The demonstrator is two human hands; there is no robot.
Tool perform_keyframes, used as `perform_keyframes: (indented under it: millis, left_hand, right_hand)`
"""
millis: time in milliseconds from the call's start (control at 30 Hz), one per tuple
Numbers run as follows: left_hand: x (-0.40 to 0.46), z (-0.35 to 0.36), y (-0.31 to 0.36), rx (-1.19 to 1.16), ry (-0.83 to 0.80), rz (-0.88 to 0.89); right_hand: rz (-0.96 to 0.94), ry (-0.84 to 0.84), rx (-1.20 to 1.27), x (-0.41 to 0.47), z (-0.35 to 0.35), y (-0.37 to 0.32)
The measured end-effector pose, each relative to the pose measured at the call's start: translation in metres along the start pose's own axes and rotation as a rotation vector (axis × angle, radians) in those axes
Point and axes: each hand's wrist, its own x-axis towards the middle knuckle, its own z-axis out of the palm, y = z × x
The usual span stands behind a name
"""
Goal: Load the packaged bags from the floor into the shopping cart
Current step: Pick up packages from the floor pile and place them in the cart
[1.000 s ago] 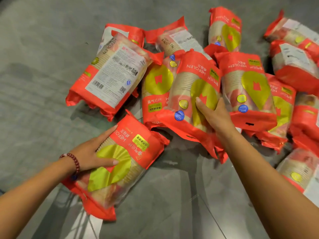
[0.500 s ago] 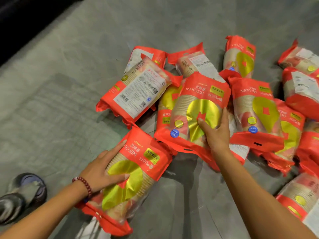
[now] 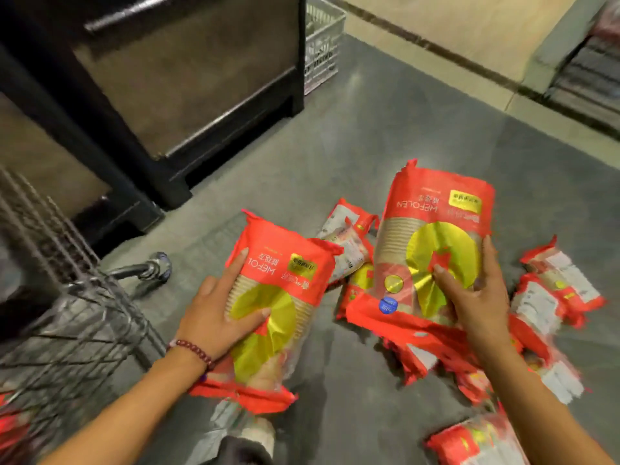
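The left hand (image 3: pixel 214 317) is gripping a red and gold plastic bag of stacked paper cups (image 3: pixel 271 307), fingers spread along one long edge and thumb pressing on the gold disc; this bag is hanging clear of the grey tiled floor (image 3: pixel 385 129), just beside the wire shopping cart (image 3: pixel 67 323). The right hand (image 3: pixel 476 297) is clamping a second red and gold cup bag (image 3: pixel 432 243) the same way, thumb on its face and fingers wrapped round the far edge, holding it further from the cart, above the loose pile of red cup bags (image 3: pixel 550 297) lying on the floor.

Judging from the cup stacks showing through the film, each bag is probably light but bulky, with a slick, crinkly skin and contents that crush if squeezed hard. Taking hold across the middle of the stack, as both hands are doing, looks safer than pinching the thin sealed ends, which could tear or slip.

The cart is standing to the left with its wheel (image 3: pixel 157 266) towards the pile, so the bags are likely having to rise over its wire rim. A black cabinet (image 3: pixel 188 95) is standing behind the cart, and a grey plastic crate (image 3: pixel 322 38) beyond that; neither seems to be blocking the path. More bags are lying near the lower edge, far from the cart.
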Motion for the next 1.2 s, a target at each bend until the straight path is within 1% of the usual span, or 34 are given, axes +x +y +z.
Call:
perform_keyframes:
  millis: [133, 267, 367, 500, 633, 800, 933, 1033, 1200]
  left_hand:
    - [-0.027, -0.118, 0.084, -0.156, 0.255, -0.036]
    - [-0.060, -0.225, 0.147, -0.310, 0.498, -0.001]
    - [-0.087, -0.290, 0.175, -0.361, 0.642, -0.011]
    - [-0.122, -0.358, 0.172, -0.390, 0.712, -0.039]
    - [-0.155, -0.396, 0.149, -0.410, 0.793, -0.067]
    - [-0.180, -0.419, 0.093, -0.334, 0.865, -0.190]
    - [-0.180, -0.417, 0.046, -0.380, 0.922, -0.289]
    - [-0.166, -0.406, 0.016, -0.425, 0.925, -0.356]
    - [-0.141, -0.380, -0.029, -0.502, 0.871, -0.483]
  right_hand:
    - [-0.151, -0.141, 0.004, -0.005, -0.021, -0.134]
    - [-0.269, -0.275, 0.028, -0.021, -0.032, -0.255]
    - [-0.337, -0.340, 0.061, -0.037, -0.035, -0.332]
    - [-0.462, -0.419, 0.098, -0.057, -0.017, -0.406]
    - [-0.526, -0.565, 0.172, -0.082, 0.028, -0.447]
    - [-0.566, -0.715, 0.203, -0.113, 0.104, -0.464]
    - [-0.572, -0.793, 0.134, -0.124, 0.162, -0.466]
    - [-0.540, -0.853, 0.058, -0.125, 0.198, -0.459]
    - [-0.499, -0.900, -0.071, -0.114, 0.239, -0.443]
